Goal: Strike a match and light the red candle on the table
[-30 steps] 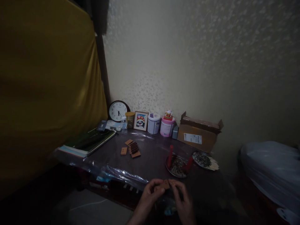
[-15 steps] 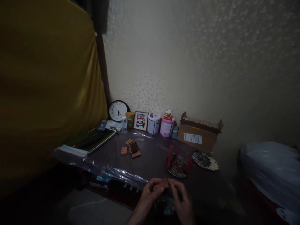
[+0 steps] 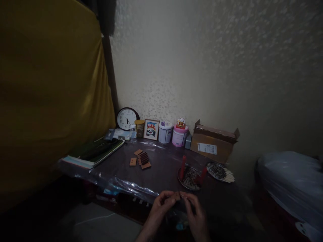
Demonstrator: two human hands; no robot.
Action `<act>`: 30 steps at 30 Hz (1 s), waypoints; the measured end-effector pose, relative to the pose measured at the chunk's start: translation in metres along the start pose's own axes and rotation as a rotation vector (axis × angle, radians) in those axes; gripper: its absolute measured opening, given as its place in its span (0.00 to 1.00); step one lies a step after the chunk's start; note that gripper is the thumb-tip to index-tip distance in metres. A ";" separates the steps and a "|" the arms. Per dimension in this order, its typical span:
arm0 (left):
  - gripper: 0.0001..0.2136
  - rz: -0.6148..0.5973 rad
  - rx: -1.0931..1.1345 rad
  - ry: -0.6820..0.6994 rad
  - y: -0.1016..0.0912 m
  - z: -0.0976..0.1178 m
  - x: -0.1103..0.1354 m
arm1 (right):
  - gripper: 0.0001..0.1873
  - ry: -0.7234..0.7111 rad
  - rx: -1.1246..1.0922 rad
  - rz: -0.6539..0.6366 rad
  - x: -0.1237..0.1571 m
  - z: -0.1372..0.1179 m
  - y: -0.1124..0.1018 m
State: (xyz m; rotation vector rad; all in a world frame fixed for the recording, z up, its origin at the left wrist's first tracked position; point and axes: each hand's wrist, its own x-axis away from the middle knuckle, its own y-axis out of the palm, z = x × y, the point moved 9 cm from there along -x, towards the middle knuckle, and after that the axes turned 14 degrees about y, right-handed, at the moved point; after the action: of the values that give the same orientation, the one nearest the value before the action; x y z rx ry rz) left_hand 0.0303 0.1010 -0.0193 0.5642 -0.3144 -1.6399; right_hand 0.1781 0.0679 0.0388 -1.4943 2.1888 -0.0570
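Observation:
My left hand (image 3: pixel 161 205) and my right hand (image 3: pixel 193 210) meet low in the view, just in front of the dark table's near edge (image 3: pixel 131 188). Both pinch one small brown rectangular tile (image 3: pixel 176 196) between thumbs and fingertips. More brown tiles of the same kind (image 3: pixel 141 158) lie in a loose pile further back on the table, well away from my hands. A round dish of small dark pieces with two red sticks (image 3: pixel 189 175) stands just beyond my hands.
Along the wall stand a clock (image 3: pixel 126 118), a small framed picture (image 3: pixel 151 129), a white tub (image 3: pixel 165 132), a pink tub (image 3: pixel 179 135) and an open cardboard box (image 3: pixel 213 142). Books (image 3: pixel 94 153) lie at left. A yellow cloth (image 3: pixel 50 94) hangs left; a bagged bundle (image 3: pixel 290 181) sits right.
My hands stay together on the tile and have hardly moved. The view has shifted very slightly.

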 end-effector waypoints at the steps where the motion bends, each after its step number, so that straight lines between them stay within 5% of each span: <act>1: 0.16 0.001 0.002 0.000 0.000 0.000 0.000 | 0.08 -0.001 0.003 -0.006 0.000 0.000 0.000; 30: 0.13 0.023 0.131 -0.039 0.006 0.000 0.001 | 0.08 -0.103 0.097 0.013 -0.001 -0.005 -0.002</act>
State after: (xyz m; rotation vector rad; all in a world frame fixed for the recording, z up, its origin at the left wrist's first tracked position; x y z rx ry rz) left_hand 0.0356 0.0990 -0.0164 0.6254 -0.4574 -1.6175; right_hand 0.1785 0.0671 0.0441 -1.3980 2.0843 -0.0795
